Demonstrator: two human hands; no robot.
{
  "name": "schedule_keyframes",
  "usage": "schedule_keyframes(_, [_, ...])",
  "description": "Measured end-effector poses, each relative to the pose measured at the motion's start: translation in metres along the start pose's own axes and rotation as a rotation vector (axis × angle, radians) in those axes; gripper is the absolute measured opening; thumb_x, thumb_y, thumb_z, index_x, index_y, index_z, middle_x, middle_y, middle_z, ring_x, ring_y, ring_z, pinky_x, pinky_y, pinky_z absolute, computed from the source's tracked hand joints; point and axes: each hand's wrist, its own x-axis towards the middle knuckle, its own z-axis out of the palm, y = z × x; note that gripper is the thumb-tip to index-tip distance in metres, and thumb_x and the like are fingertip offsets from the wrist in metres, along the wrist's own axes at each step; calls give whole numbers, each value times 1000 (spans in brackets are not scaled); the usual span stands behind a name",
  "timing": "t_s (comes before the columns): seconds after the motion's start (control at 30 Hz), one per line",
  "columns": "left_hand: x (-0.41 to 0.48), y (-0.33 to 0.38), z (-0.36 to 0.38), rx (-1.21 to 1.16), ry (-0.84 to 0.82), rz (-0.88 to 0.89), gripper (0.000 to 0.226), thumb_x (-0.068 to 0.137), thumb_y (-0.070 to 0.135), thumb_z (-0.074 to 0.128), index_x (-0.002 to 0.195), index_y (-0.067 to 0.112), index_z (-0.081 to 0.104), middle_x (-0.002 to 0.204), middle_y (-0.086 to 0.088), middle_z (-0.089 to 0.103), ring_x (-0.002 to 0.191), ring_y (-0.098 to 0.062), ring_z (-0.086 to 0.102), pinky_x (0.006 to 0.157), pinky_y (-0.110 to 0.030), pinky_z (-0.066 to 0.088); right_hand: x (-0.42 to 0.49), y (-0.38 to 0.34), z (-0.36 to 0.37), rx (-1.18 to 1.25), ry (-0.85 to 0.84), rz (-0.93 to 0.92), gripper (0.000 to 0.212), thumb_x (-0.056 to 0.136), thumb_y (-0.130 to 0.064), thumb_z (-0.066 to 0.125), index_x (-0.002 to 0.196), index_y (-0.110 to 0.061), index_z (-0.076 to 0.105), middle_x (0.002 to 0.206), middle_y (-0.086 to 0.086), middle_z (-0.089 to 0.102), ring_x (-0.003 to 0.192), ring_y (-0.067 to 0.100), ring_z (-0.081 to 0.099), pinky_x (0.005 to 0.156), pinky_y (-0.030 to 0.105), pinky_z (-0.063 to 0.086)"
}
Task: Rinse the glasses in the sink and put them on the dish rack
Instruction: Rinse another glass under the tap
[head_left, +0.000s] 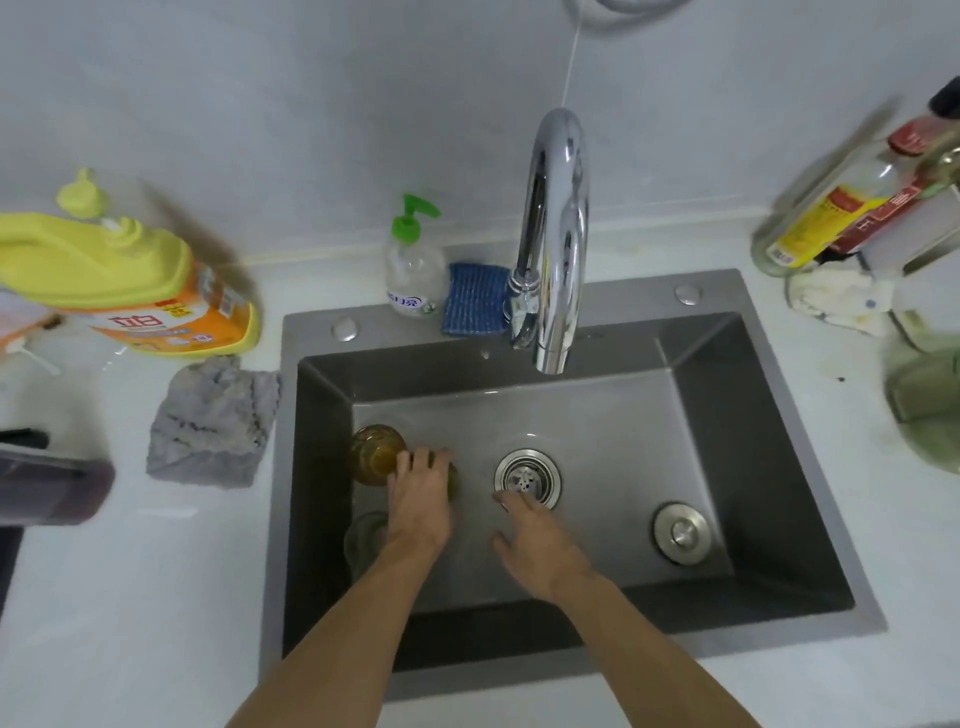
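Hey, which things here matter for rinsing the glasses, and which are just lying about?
For the job: amber glass, clear glass, sink, faucet, left hand with its grip on the amber glass, right hand.

Lying about: yellow detergent jug, pump bottle, blue sponge, grey cloth, sauce bottles.

Home kitchen: steel sink (769, 467), tap (558, 234), detergent (119, 275) (sauce bottles (831, 218) nearby).

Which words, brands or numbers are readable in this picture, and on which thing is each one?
Yellow detergent jug: white characters on orange label, too blurred to read.
Soap pump bottle: blue print, too blurred.
Glass bottle at right: yellow label, too blurred.
Red-labelled bottle behind it: too blurred.
Nothing can be quoted.
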Motion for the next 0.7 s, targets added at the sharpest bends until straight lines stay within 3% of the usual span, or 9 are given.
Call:
schedule_keyframes(0.1, [-4, 15, -11, -83, 14, 7, 71, 87, 19, 77, 150, 22, 46, 151, -1, 46, 139, -23, 38, 115, -39, 39, -2, -2, -17, 25, 51, -10, 64, 99, -21, 58, 156, -17, 31, 156, 10, 40, 143, 30, 40, 115, 35, 34])
schedule_keyframes(0.2, [-9, 29, -27, -137, 54, 9, 76, 80, 29, 85, 147, 21, 51, 146, 1, 54, 136, -22, 45, 119, -38, 36, 1, -11, -51, 104, 229, 5, 62, 96, -16, 59, 152, -14, 33, 148, 15, 46, 132, 35, 49, 110, 40, 41])
schedule_keyframes(0.37, [-26, 48, -63, -221, 88, -11, 81, 75, 31, 91, 146, 19, 54, 142, 1, 56, 131, -23, 47, 114, -33, 39, 0, -42, -119, 357, 508, -137, 84, 96, -10, 60, 163, -19, 11, 167, 4, 24, 150, 24, 33, 122, 41, 34])
schedule_keyframes(0.47, [-37, 57, -85, -292, 86, -55, 79, 70, 39, 92, 138, 19, 58, 133, 0, 60, 122, -23, 52, 108, -33, 42, 1, -58, -145, 328, 494, -285, 84, 92, -6, 60, 163, -25, 18, 167, -3, 25, 152, 18, 28, 122, 31, 25])
schedule_keyframes(0.6, [-47, 62, -109, -490, 96, -133, 73, 70, 39, 88, 134, 20, 60, 131, 0, 61, 120, -23, 56, 103, -37, 50, 2, -65, -164, 317, 419, -292, 70, 92, -5, 58, 155, -26, 36, 159, -2, 41, 144, 20, 40, 113, 25, 28])
schedule_keyframes(0.7, [-49, 62, -123, -595, 95, -152, 64, 74, 31, 88, 131, 20, 60, 126, 6, 59, 111, -16, 59, 69, -13, 54, -2, -58, -166, 288, 377, -272, 64, 94, -3, 55, 151, -27, 40, 156, 0, 43, 142, 23, 44, 115, 36, 35])
